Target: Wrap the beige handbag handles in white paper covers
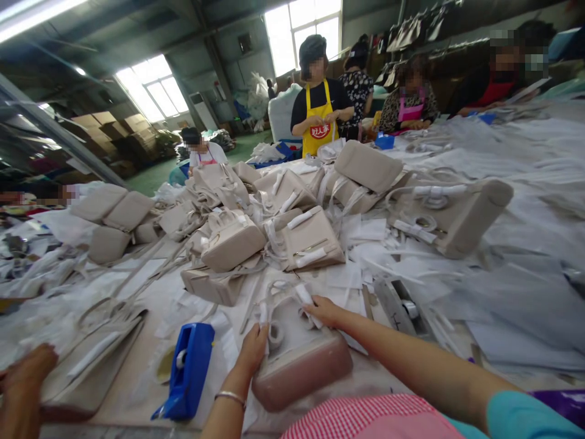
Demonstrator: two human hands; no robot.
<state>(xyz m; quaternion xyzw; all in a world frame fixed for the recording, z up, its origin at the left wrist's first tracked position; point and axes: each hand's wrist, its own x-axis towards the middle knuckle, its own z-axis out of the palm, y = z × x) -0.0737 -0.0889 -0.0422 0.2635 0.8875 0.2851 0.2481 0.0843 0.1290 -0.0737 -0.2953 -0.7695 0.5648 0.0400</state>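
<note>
A beige handbag (pixel 301 372) lies in front of me near the table edge, its bottom turned toward me. Its curved handle has white wrapping (pixel 304 294) on it. My left hand (pixel 254 346), below a bracelet, is closed on the left side of the bag by the handle's wrapped part. On the right, my right hand (pixel 323 310) pinches the bag near the other wrapped part; the fingertips are partly hidden. A blue tape dispenser (pixel 189 372) stands to the left of my left hand.
Many beige handbags (pixel 233 241) are heaped ahead. A grey tape dispenser (pixel 404 308) stands at right among white sheets (pixel 512 341). At far left, another person's hand (pixel 31 372) is beside a bag (pixel 98 360). Several people work around the table, one in a yellow apron (pixel 319 119).
</note>
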